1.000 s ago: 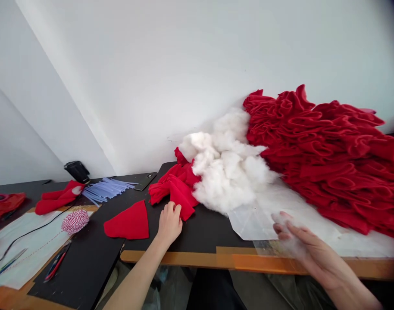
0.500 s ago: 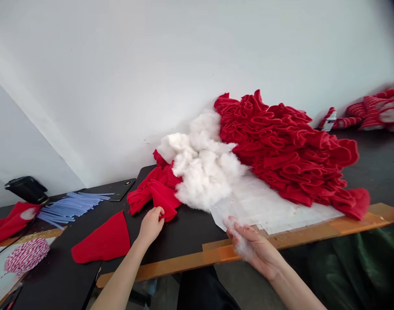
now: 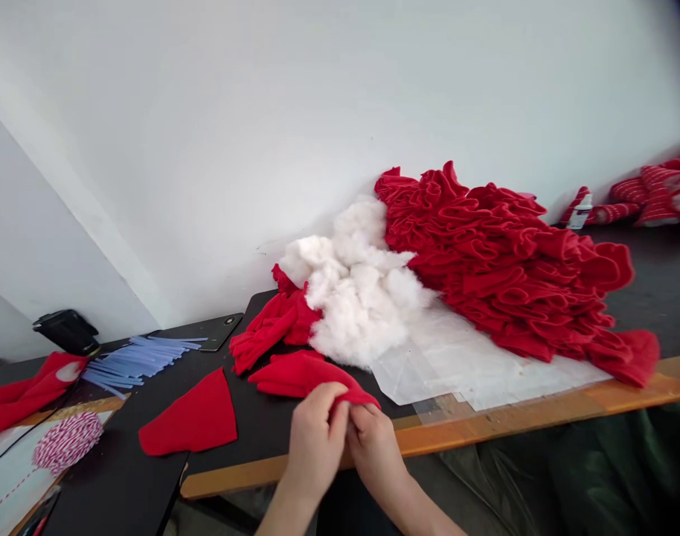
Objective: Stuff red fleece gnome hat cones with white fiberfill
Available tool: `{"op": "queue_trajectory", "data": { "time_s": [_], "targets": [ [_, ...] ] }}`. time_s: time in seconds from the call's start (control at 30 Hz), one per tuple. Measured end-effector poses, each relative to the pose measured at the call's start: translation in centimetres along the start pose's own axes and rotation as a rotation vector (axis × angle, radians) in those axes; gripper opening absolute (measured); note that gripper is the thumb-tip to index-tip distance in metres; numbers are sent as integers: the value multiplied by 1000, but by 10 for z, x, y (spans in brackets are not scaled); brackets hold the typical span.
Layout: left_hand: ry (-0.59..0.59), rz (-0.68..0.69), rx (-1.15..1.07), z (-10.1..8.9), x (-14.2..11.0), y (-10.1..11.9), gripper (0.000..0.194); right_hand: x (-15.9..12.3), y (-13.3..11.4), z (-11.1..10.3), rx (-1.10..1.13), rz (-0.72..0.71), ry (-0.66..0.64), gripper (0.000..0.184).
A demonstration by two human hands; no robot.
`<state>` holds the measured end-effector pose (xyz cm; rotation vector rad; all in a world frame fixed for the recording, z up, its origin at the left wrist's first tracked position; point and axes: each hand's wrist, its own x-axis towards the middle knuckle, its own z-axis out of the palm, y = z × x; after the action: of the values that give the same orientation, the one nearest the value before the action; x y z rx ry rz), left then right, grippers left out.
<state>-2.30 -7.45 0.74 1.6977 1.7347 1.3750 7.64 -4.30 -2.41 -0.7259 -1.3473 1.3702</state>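
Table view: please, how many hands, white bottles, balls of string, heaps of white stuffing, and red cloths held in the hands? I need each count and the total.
Left hand and right hand: 2
White bottle: 1
Ball of string: 1
Heap of white stuffing: 1
Held red cloth: 1
Total: 6

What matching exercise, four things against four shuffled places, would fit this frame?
Things
1. small white bottle
2. red-and-white twine ball
3. fluffy white stuffing
4. folded red cloth piece

Places
A. at the fingers of the left hand and right hand
B. on the pale sheet, at left
C. beside red striped fabric, at far right
D. heaped left of the large ruffled red cloth pile

Pairs: 1-C, 2-B, 3-D, 4-A
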Motion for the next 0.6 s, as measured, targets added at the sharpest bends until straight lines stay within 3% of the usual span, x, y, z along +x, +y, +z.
{"op": "queue_trajectory", "data": {
  "time_s": [0.1, 0.2, 0.23, 0.3, 0.37, 0.4, 0.47, 0.6],
  "targets": [
    [-37, -3, -200, 18, -12, 9, 14, 5, 15, -2, 61, 51, 7, 22],
    [-69, -19, -305, 24, -19, 8, 10, 3, 18, -8, 147, 65, -2, 27],
    [-32, -28, -325, 24, -20, 7, 9, 2, 15, -9, 201, 74, -20, 25],
    [208, -83, -378, 25, -23, 2, 8, 0, 7, -9, 327, 94, -78, 18],
    [471, -225, -556, 26, -23, -2, 24, -1, -1, -5, 378, 106, -155, 22],
    [523, -323, -702, 28, -21, -4, 34, -1, -5, -2, 334, 97, -190, 27],
    [467, -503, -1031, 32, -17, -5, 45, -5, -6, 2, 118, 20, -242, 32],
    [367, -705, -1402, 33, -7, -4, 41, -27, 16, -2, -417, -250, -271, 49]
  ]
}}
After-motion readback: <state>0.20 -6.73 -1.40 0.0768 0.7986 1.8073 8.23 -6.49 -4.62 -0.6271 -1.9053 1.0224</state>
